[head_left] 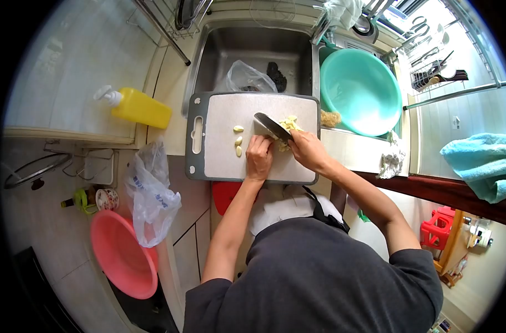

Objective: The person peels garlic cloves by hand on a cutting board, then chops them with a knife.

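Note:
A pale cutting board [225, 164] with a grey rim lies at the front of the sink. My right hand [308, 152] grips a kitchen knife [273, 126], its blade slanting up and left over the board. Close beside the blade, my left hand [259, 157] presses down with curled fingers; what lies under the fingertips is hidden. Sliced garlic [289, 123] is heaped on the right side of the blade. Several peeled garlic cloves [238, 141] lie in a column left of my left hand.
Behind the board, the steel sink [219, 50] holds a clear plastic bag [244, 75] and a dark scrubber [276, 76]. A green basin [361, 91] stands to the right, a yellow pump bottle [142, 107] to the left. A plastic bag [153, 194] hangs near a pink basin [119, 252].

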`<action>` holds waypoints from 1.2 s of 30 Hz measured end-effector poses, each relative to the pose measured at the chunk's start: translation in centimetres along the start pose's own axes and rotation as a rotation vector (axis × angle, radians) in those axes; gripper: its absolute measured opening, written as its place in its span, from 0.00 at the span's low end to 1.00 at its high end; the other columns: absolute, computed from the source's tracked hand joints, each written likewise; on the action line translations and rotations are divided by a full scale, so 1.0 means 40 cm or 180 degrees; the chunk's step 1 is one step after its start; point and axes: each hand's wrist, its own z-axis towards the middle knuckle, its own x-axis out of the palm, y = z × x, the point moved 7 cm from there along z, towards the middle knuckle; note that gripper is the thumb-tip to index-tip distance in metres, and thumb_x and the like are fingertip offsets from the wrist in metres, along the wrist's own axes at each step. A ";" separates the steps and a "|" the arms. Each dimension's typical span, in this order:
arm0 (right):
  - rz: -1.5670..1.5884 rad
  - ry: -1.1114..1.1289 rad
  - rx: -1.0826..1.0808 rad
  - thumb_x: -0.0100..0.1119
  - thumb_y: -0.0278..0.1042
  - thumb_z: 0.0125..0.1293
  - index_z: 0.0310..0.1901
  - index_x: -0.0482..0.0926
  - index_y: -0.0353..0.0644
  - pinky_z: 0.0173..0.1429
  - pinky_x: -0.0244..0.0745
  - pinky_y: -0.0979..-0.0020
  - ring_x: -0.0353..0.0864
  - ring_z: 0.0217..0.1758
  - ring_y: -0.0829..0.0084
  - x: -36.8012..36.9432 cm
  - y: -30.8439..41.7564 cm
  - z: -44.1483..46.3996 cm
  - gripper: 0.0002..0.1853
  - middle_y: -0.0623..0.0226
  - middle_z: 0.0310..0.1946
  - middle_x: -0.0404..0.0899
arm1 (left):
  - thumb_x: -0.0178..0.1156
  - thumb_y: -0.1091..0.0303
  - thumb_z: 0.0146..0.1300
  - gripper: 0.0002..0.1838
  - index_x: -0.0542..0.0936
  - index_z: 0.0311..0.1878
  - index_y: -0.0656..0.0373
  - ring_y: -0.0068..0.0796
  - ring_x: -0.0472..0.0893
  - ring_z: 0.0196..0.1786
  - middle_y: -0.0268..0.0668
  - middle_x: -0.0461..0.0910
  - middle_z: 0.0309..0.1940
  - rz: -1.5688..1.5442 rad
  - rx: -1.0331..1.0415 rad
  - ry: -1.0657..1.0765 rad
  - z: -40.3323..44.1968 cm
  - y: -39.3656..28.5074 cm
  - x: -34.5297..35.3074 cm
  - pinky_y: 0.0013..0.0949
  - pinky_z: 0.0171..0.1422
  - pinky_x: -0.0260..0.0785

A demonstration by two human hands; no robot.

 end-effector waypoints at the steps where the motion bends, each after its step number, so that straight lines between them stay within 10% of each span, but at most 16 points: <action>1: -0.0057 0.0019 0.0018 0.48 0.26 0.62 0.34 0.70 0.32 0.41 0.71 0.48 0.78 0.36 0.41 -0.001 0.001 -0.001 0.05 0.42 0.28 0.78 | 0.60 0.82 0.51 0.07 0.81 0.34 0.65 0.46 0.78 0.39 0.44 0.81 0.34 -0.0027 0.0001 -0.0013 -0.002 0.000 0.000 0.42 0.43 0.71; 36: 0.0339 -0.0479 0.0082 0.52 0.26 0.62 0.36 0.71 0.32 0.42 0.71 0.49 0.77 0.36 0.42 -0.077 0.015 -0.025 0.06 0.42 0.30 0.76 | 0.62 0.75 0.56 0.12 0.81 0.45 0.63 0.46 0.75 0.49 0.45 0.75 0.45 0.1058 -0.0780 0.0106 0.079 0.114 -0.156 0.43 0.53 0.70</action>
